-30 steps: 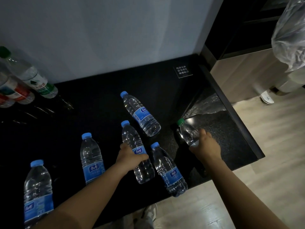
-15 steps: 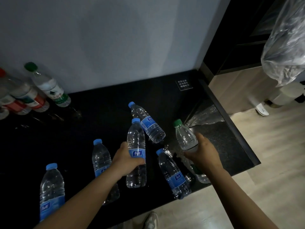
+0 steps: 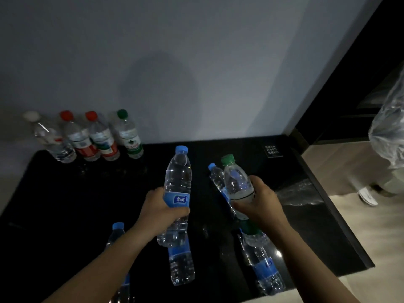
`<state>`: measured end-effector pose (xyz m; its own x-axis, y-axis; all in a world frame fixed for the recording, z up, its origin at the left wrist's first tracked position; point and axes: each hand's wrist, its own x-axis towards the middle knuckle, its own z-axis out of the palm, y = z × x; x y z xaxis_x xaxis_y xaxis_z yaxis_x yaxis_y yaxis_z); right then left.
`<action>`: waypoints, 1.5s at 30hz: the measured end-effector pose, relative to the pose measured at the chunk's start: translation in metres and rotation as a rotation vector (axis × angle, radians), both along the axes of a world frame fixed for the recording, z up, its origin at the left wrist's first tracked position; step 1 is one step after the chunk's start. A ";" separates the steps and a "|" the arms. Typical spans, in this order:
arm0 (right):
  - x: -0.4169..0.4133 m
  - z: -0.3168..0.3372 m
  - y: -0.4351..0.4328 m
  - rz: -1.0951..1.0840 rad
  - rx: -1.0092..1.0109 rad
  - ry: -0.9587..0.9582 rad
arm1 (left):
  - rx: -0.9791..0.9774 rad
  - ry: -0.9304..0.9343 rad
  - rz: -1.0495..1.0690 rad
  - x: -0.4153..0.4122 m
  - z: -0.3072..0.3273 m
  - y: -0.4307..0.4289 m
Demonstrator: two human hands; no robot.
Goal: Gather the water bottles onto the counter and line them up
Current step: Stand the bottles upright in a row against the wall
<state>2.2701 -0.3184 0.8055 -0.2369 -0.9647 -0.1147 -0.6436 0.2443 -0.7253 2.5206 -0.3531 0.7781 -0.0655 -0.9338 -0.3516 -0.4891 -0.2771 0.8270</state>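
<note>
My left hand (image 3: 160, 212) grips a blue-capped water bottle (image 3: 178, 178) by its label, lifted above the black counter (image 3: 65, 204). My right hand (image 3: 260, 202) grips a green-capped bottle (image 3: 237, 180), also raised. Several blue-capped bottles lie on the counter: one (image 3: 182, 266) under my left hand, one (image 3: 267, 272) near the front edge, one (image 3: 216, 176) behind the green-capped bottle, one (image 3: 117, 232) partly hidden by my left arm. Against the wall at the back left, several bottles stand in a row, the rightmost with a green cap (image 3: 129, 134).
A small black sign (image 3: 271, 150) sits at the counter's back right corner. A crumpled clear plastic sheet (image 3: 299, 193) lies on the counter's right side. A person's leg and white shoe (image 3: 368, 195) stand on the floor to the right.
Both hands have lifted their bottles higher off the counter. My view has tilted up, bringing the row of bottles against the wall into sight.
</note>
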 end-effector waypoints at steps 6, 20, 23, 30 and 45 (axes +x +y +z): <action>0.051 0.008 -0.031 0.038 -0.045 -0.052 | -0.129 -0.019 0.068 0.052 0.010 -0.023; 0.095 -0.011 -0.131 0.119 -0.132 -0.213 | -0.378 -0.088 0.345 0.084 -0.001 -0.087; 0.087 -0.020 -0.159 0.110 -0.150 -0.269 | -0.348 -0.059 0.359 0.071 0.000 -0.111; 0.096 -0.036 -0.227 0.160 -0.168 -0.350 | -0.284 -0.077 0.443 0.063 -0.013 -0.135; 0.197 -0.107 -0.326 0.250 -0.179 -0.395 | -0.216 -0.201 0.644 0.112 -0.041 -0.119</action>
